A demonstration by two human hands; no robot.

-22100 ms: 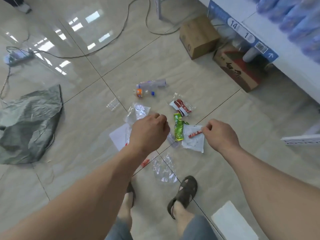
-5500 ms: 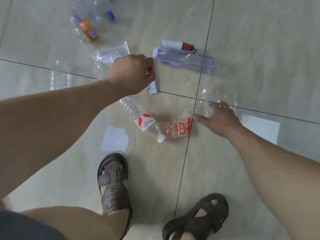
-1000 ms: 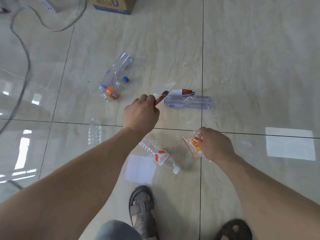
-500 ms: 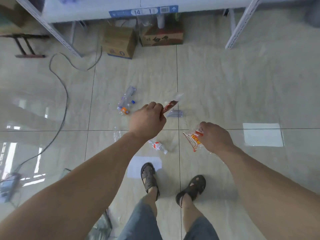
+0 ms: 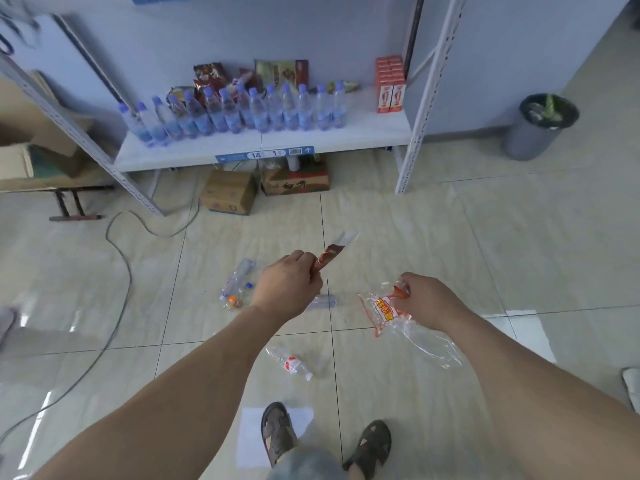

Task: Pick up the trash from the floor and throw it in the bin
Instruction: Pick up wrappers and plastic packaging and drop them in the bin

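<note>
Nearest: two brown sandals (image 5: 277,432) on the tiled floor (image 5: 519,254), a white paper sheet (image 5: 251,441) lying partly under the left one.

Beyond the feet: a clear bottle with a red-and-white label (image 5: 290,364), on its side on the floor, untouched.

Right hand (image 5: 427,301): fingers curled round a red-and-yellow snack wrapper (image 5: 382,310), held with a crumpled clear plastic piece (image 5: 426,341) that trails below the wrist. Both are off the floor.

Left hand (image 5: 289,289): fingers pinched together on a slim red-brown wrapper (image 5: 327,256), its pale end pointing up and away.

Past the hands, on the floor: a clear bottle (image 5: 323,301) partly hidden behind the left hand; further left, a cluster of crushed bottles (image 5: 237,285), one with an orange label. A grey cable (image 5: 119,258) loops at left.

Further: two cardboard boxes (image 5: 230,195) under a white shelf (image 5: 263,145) bearing a row of blue-capped water bottles (image 5: 242,110).

Farthest right: a grey round bin (image 5: 538,128) with a dark liner, well apart from both hands; it holds what seems to be trash, too blurred to identify.
</note>
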